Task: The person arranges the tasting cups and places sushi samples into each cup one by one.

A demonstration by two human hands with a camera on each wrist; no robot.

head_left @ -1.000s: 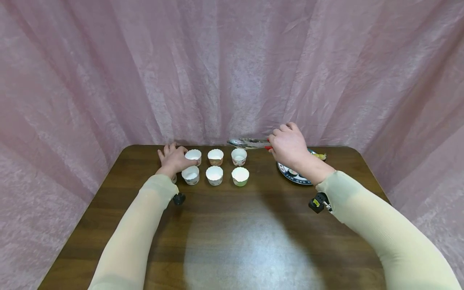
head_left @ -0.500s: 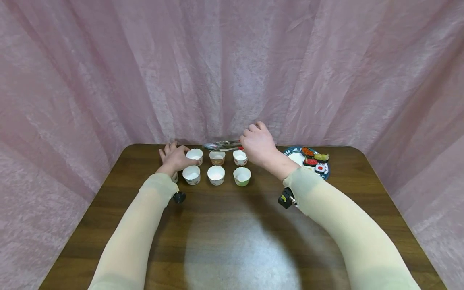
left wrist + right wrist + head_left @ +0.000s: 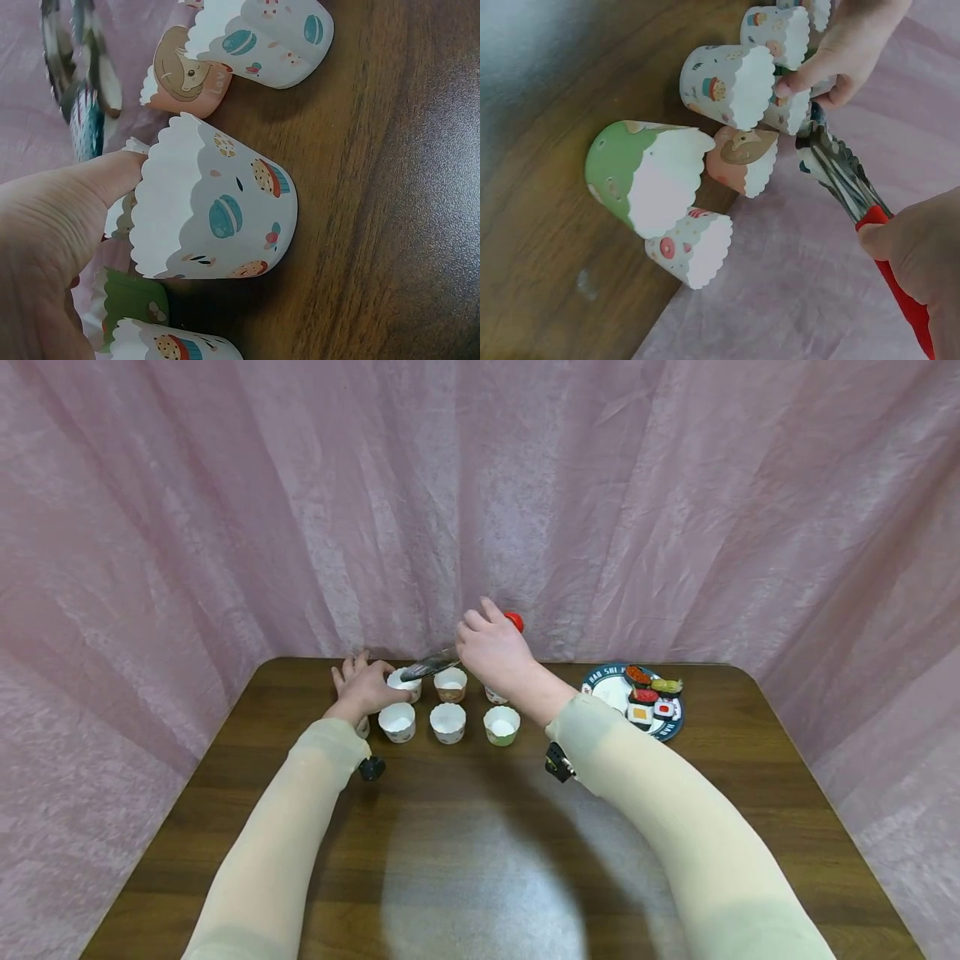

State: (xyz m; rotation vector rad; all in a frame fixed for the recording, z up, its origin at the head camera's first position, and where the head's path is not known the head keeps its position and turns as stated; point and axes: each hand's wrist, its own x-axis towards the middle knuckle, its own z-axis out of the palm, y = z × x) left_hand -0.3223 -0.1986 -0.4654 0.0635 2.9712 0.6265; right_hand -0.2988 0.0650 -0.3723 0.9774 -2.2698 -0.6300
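My right hand (image 3: pixel 495 647) grips metal tongs (image 3: pixel 847 176) by their red handles. The tongs slant down to the left, their tips over a white paper baking cup (image 3: pixel 415 691) in the back row. A small teal-and-white piece (image 3: pixel 88 127) shows at the tips in the left wrist view; it is blurred and I cannot tell what it is. My left hand (image 3: pixel 363 687) holds that same back-row cup, thumb on its near side and fingers behind. Directly in front stands another white cup (image 3: pixel 217 210) with macaron and cupcake prints.
More baking cups stand in two rows, including a green one (image 3: pixel 501 725) and an orange-brown one (image 3: pixel 451 687). At the right, a blue-rimmed plate (image 3: pixel 611 693) carries several sushi pieces (image 3: pixel 643 696). A pink curtain (image 3: pixel 480 510) hangs behind the wooden table (image 3: pixel 465 827).
My right hand has moved left with the tongs, from beside the plate to over the back-left cups, and the tongs now tilt downward. The left hand has stayed at its cup.
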